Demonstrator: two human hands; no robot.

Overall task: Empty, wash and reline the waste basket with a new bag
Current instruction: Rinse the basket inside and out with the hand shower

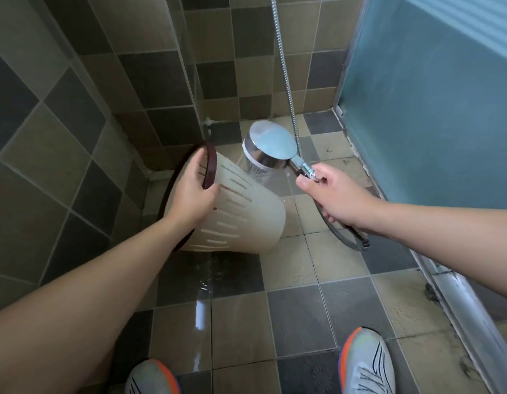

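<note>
Cream slotted plastic waste basket (241, 211) tipped sideways above wet floor | left hand (189, 191) clamps its brown rim (211, 166) | right hand (329, 191) grips chrome shower head (270, 147) handle, spraying | looks light, stiff, slippery wet; hold rim.

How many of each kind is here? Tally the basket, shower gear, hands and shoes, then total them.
Waste basket: 1
Shower head: 1
Shower hose: 1
Hands: 2, left hand and right hand
Shoes: 2, left shoe and right shoe
Total: 7
</note>
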